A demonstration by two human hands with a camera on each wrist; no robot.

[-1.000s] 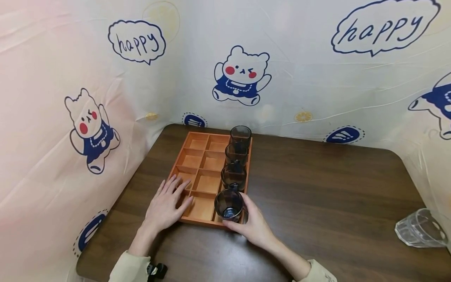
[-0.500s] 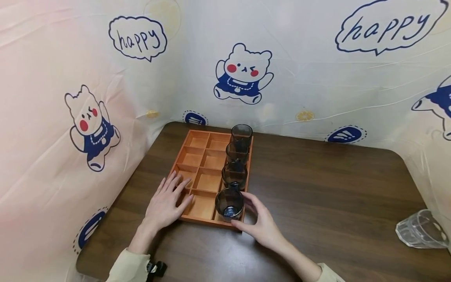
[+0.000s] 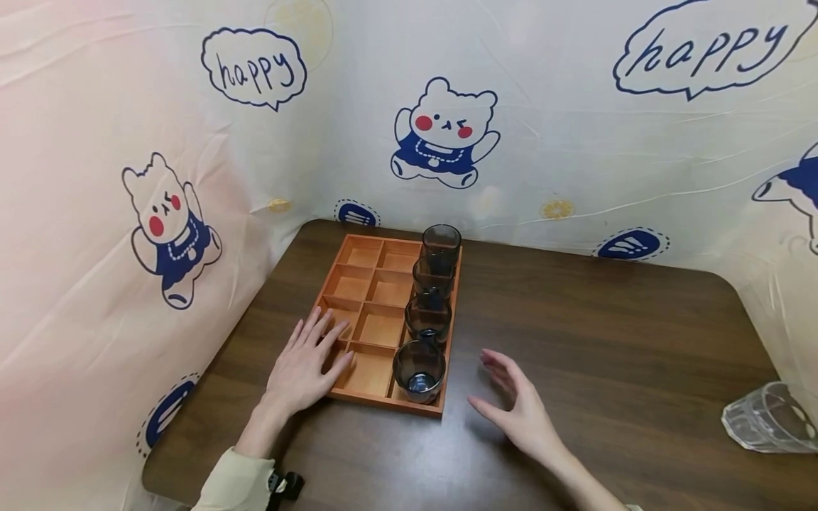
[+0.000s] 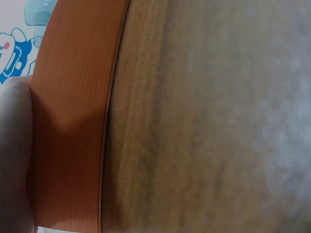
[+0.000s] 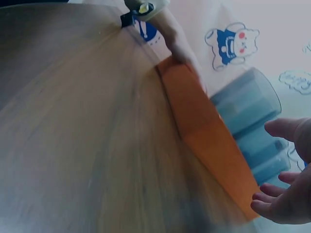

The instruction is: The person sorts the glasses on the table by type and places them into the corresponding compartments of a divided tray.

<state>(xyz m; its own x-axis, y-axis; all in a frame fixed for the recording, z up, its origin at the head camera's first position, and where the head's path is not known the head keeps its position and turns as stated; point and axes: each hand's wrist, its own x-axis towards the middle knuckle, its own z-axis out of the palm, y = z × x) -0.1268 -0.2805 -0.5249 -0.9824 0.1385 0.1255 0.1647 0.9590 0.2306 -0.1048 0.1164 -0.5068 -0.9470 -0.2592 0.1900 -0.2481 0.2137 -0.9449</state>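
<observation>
A reddish wooden tray (image 3: 383, 402) with divided compartments lies on the table. Several dark tinted glasses stand upright in a line along its right column, the nearest glass (image 3: 418, 365) in the front right compartment. My left hand (image 3: 302, 370) rests on the tray's left front corner, fingers spread over the compartments. In the left wrist view only the edge of that hand shows beside the tray's side wall (image 4: 73, 121). To the right of the tray, my right hand (image 3: 524, 411) holds nothing, thumb and fingers apart. The right wrist view shows it near the glasses (image 5: 250, 104) without gripping them.
A clear faceted glass (image 3: 767, 419) lies tilted at the far right of the brown table (image 3: 594, 341). A printed cloth (image 3: 562, 106) with bears hangs behind and beside the table. A small black device (image 3: 284, 486) sits at the left wrist.
My right hand has let go of the nearest dark glass and drawn away to the right. The glass stays in its compartment. My left hand has stayed on the tray.
</observation>
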